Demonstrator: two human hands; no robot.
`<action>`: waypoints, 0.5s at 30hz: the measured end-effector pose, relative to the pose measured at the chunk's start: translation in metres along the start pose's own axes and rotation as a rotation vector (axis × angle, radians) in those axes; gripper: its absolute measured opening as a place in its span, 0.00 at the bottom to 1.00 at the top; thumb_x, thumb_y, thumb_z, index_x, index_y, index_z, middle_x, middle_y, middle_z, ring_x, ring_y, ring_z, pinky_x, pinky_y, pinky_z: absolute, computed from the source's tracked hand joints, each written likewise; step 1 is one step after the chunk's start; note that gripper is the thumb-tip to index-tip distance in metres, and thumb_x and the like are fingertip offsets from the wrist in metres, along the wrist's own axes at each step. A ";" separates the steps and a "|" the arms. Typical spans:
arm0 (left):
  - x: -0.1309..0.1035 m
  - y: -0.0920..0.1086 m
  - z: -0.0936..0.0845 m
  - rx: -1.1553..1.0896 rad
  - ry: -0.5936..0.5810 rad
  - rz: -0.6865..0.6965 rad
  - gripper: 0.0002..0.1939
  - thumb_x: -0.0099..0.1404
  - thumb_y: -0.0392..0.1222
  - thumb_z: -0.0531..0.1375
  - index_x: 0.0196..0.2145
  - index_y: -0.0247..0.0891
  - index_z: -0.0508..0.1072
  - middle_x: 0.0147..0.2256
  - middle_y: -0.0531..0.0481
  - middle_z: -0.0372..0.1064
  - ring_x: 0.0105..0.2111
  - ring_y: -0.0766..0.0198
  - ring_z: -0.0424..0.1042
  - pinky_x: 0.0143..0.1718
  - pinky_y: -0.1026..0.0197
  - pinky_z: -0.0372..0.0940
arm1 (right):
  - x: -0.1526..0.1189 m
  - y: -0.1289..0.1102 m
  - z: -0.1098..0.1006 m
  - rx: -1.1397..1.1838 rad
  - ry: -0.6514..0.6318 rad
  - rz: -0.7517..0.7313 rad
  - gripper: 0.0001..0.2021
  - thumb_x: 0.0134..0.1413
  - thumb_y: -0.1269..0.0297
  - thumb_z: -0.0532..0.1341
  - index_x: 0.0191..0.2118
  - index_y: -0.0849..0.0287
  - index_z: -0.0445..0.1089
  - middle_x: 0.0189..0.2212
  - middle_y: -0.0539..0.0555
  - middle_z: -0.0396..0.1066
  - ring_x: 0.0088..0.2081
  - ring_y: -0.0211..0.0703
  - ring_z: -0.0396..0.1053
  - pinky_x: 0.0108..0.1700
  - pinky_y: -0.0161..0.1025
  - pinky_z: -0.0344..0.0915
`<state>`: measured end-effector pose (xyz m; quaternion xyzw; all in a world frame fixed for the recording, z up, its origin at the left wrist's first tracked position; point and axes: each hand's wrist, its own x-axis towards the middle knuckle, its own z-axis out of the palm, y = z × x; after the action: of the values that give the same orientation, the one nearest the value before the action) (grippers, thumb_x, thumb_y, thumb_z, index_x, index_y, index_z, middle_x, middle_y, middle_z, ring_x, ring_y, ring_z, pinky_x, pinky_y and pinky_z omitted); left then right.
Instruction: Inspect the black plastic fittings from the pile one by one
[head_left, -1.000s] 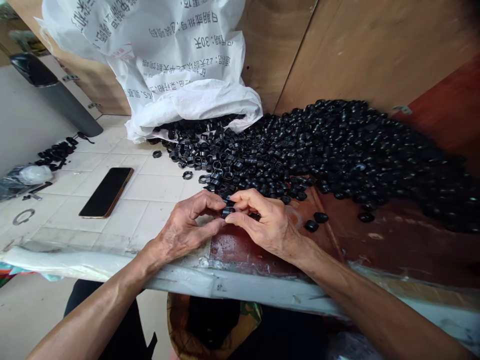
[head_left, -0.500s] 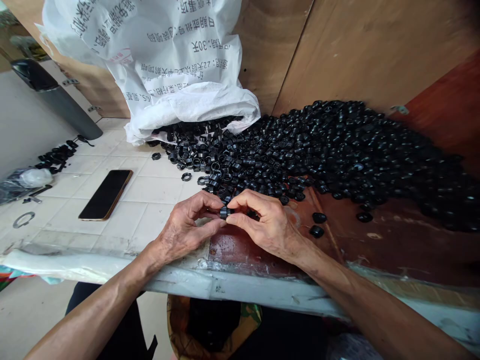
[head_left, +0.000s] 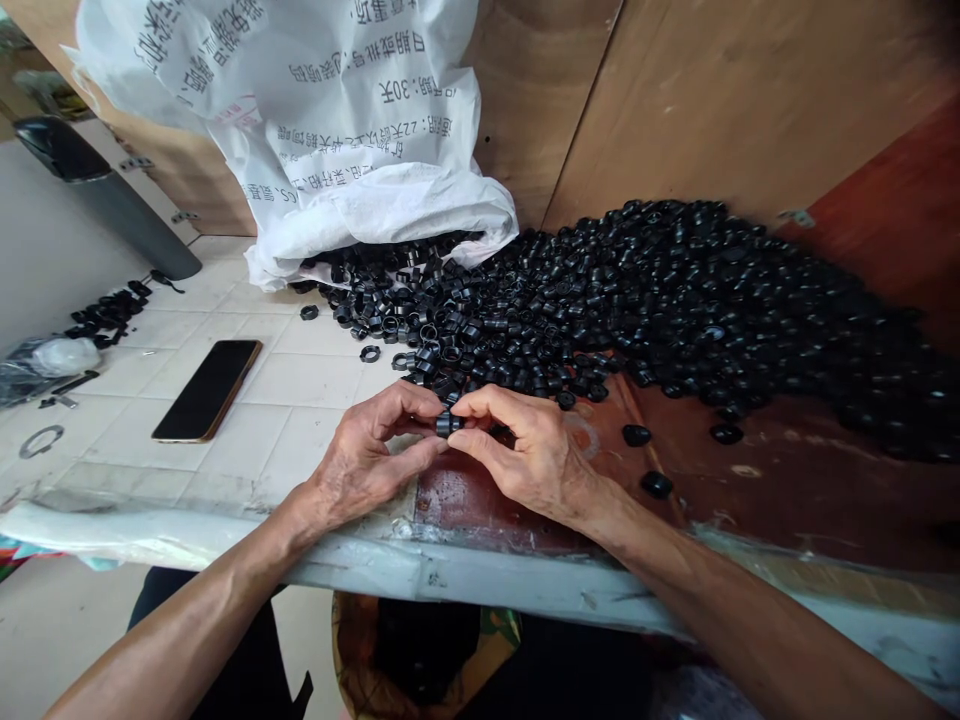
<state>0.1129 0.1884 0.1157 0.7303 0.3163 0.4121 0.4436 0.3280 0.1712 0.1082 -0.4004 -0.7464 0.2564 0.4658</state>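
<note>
My left hand (head_left: 379, 440) and my right hand (head_left: 529, 450) meet above the near edge of the table. Thumb and forefinger of each are closed on a small black ribbed plastic ring (head_left: 446, 424) between them. Its right end is darker and partly covered by my right fingers, so I cannot tell whether a second piece sits in it. Just beyond my fingertips lie loose black plastic rings (head_left: 429, 358), which run into a large heap of black plastic caps (head_left: 675, 290) on the right.
A white printed sack (head_left: 360, 120) lies open-mouthed at the back, rings spilling from it. On the left are a phone (head_left: 208, 390), a flat metal washer (head_left: 41, 441) and a grey bottle (head_left: 127, 205). Single caps (head_left: 657, 485) lie by my right forearm. Below the table edge stands an open bag (head_left: 356, 660).
A loose cap beside my right forearm has shifted right and closer to me. Both hands keep their pinch on the ring, almost unmoved; the view has shifted slightly.
</note>
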 end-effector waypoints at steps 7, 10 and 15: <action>-0.001 -0.006 -0.001 0.089 0.004 0.042 0.10 0.67 0.36 0.66 0.45 0.40 0.75 0.44 0.47 0.72 0.44 0.62 0.74 0.48 0.59 0.73 | 0.000 -0.002 -0.001 0.119 -0.070 0.275 0.08 0.65 0.60 0.65 0.36 0.57 0.74 0.25 0.47 0.74 0.25 0.36 0.69 0.26 0.33 0.62; -0.001 -0.005 -0.001 0.093 -0.004 0.028 0.09 0.67 0.36 0.67 0.45 0.39 0.76 0.44 0.47 0.73 0.44 0.62 0.75 0.47 0.59 0.74 | 0.001 -0.003 -0.001 0.102 -0.045 0.248 0.06 0.63 0.63 0.67 0.33 0.57 0.74 0.25 0.46 0.74 0.25 0.36 0.69 0.27 0.34 0.63; 0.002 -0.001 0.001 -0.040 0.036 -0.091 0.09 0.64 0.39 0.69 0.41 0.37 0.76 0.41 0.47 0.75 0.39 0.63 0.76 0.43 0.60 0.76 | 0.002 0.001 0.001 0.076 0.020 -0.053 0.03 0.62 0.70 0.67 0.38 0.55 0.74 0.35 0.52 0.76 0.37 0.43 0.75 0.42 0.40 0.72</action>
<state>0.1150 0.1898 0.1154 0.6986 0.3486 0.4110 0.4706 0.3266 0.1737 0.1080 -0.3649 -0.7417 0.2681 0.4948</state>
